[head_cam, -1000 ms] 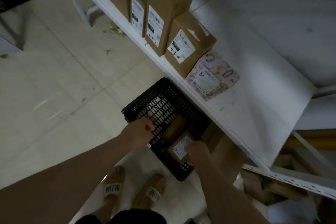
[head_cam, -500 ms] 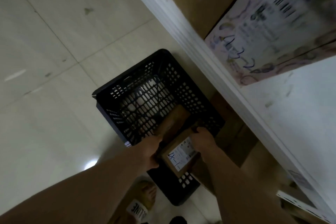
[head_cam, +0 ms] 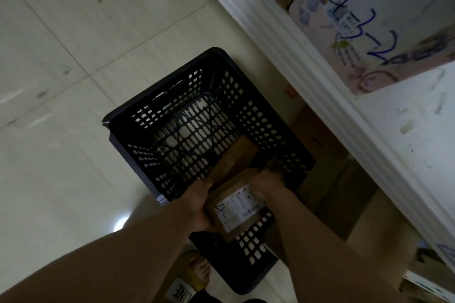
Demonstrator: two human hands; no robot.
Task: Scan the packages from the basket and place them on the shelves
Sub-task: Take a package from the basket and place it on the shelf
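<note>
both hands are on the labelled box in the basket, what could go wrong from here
The labelled box is gripped only at its edges by the left hand and right hand, so it might slip and drop onto the second box. Lifted carelessly, it could knock the shelf edge close above the basket.

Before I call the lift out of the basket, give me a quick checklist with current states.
1. Left hand grips the labelled box on its left side: ok.
2. Right hand holds its far edge: ok.
3. Label faces up for scanning: ok.
4. Second box free of the first: cannot tell, they look to be touching.
5. Bare shelf space beside the pink package: ok.
</note>
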